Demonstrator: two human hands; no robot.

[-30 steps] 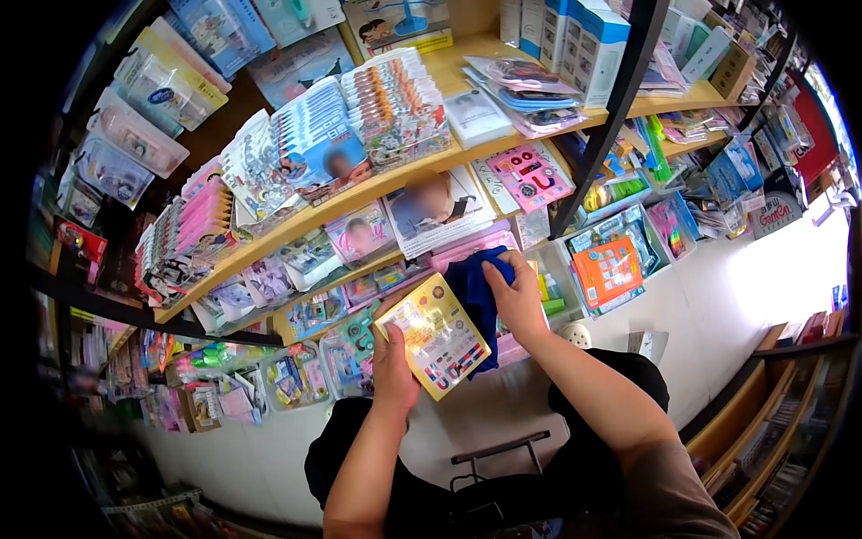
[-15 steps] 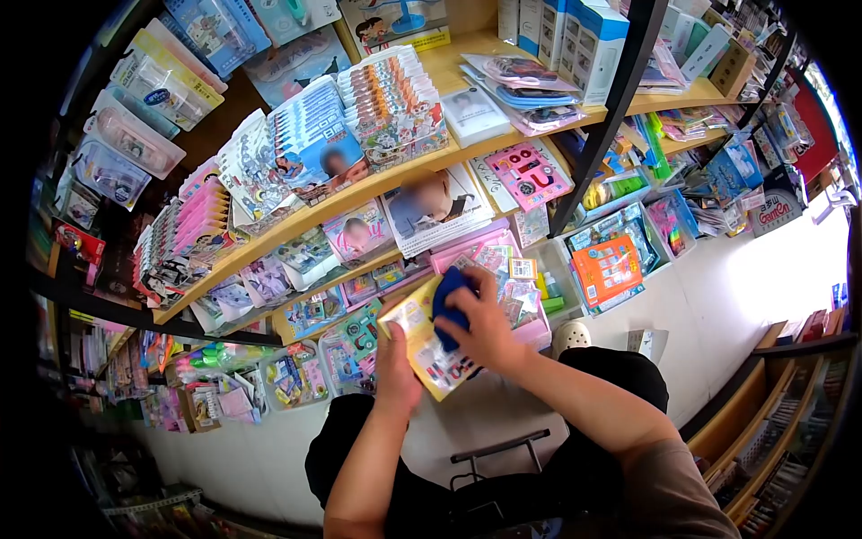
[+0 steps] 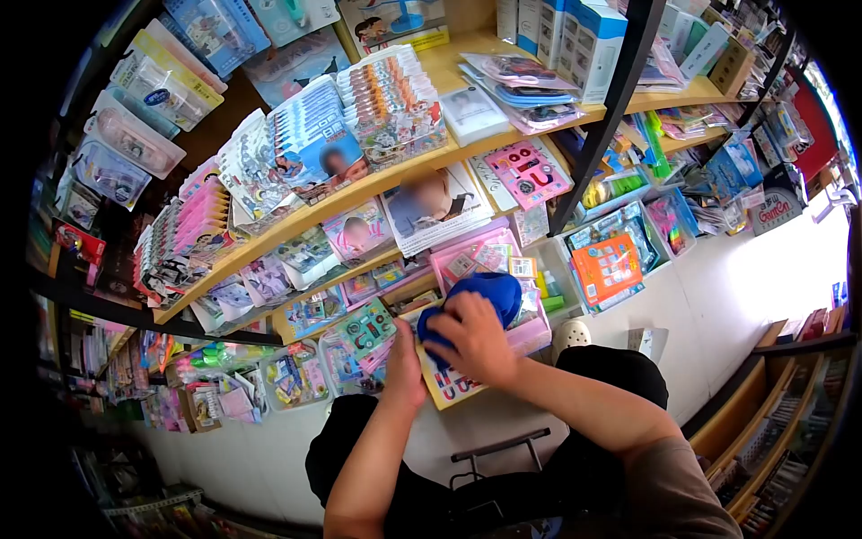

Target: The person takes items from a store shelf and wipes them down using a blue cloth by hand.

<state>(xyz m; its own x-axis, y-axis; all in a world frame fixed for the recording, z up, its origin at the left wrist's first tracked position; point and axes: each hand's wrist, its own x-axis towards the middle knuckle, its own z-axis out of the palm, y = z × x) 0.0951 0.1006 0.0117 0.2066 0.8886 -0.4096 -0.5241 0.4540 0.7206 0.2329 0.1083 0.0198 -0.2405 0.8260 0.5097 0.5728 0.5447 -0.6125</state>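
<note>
A flat, yellow-edged package [image 3: 444, 392] with a colourful printed front is held over the floor in front of the shelf. My left hand [image 3: 406, 370] grips its left edge, thumb upward. My right hand [image 3: 474, 340] presses a blue cloth [image 3: 496, 293] onto the package's face, fingers bent over the fabric. The bunched cloth spreads past the package's upper edge and hides much of the print. Just beyond my left hand lies a green packet [image 3: 368, 329] with a toy-like print. Behind the cloth stands a pink box [image 3: 532, 336] filled with small packets.
A wooden shelf [image 3: 310, 223] loaded with boxed goods curves above my hands. A dark shelf post [image 3: 600, 135] rises at the right. Clear bins [image 3: 666, 260] of packaged items line the floor. My knees flank a dark metal bar [image 3: 499, 445]. Another rack [image 3: 763, 440] stands at lower right.
The blue cloth has opened out and covers more of the package. My right hand has shifted slightly lower, and the package has moved a little right, with its face more hidden.
</note>
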